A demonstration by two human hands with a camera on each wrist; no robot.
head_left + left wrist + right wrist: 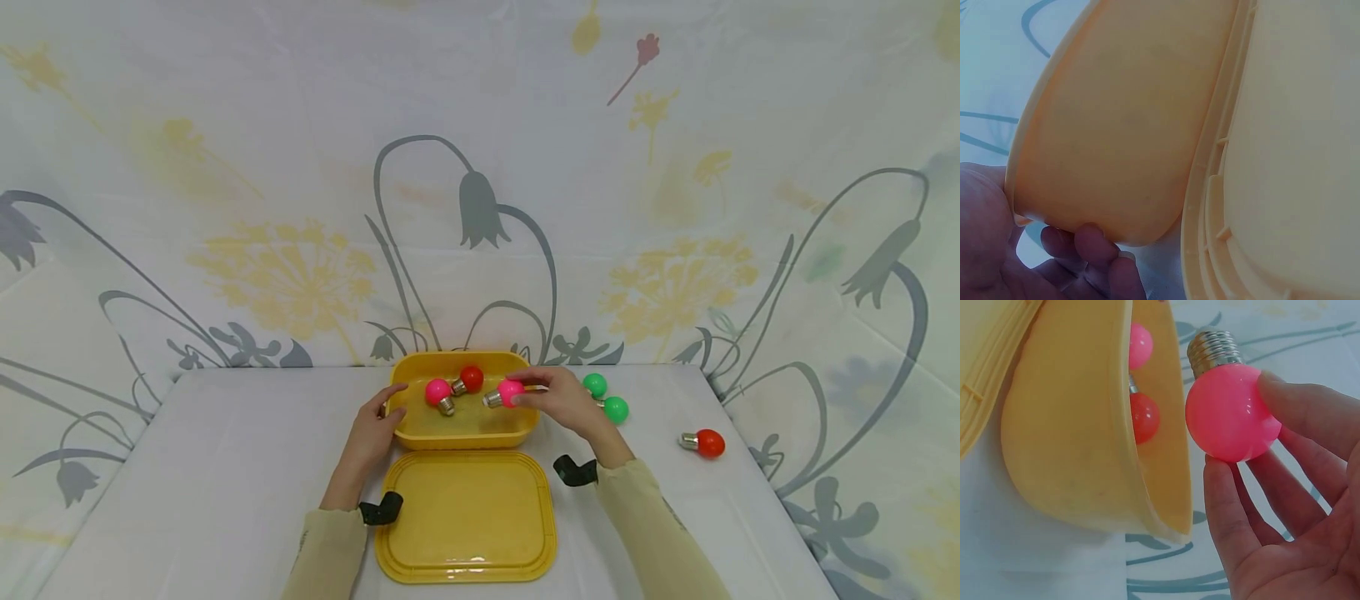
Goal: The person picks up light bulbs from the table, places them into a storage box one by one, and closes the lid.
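Between thumb and fingertips, my right hand (564, 403) pinches a pink light bulb (1230, 415) by its round globe. In the head view the bulb's metal screw base points left, over the right end of a yellow plastic box (480, 439). My left hand (371, 435) holds the box at its left end; the left wrist view shows the fingers against the outer wall (1116, 125), with the thumb side at the rim. Inside the box lie another pink bulb (437, 391) and a red bulb (472, 378), their bases near each other.
A yellow lid (465, 517) lies flat in front of the box. Right of the box are two green bulbs (595, 384), (616, 409), partly behind my right hand. Farther right, another red bulb (710, 443) lies on the white table. A flower-patterned cloth (450, 275) hangs behind.
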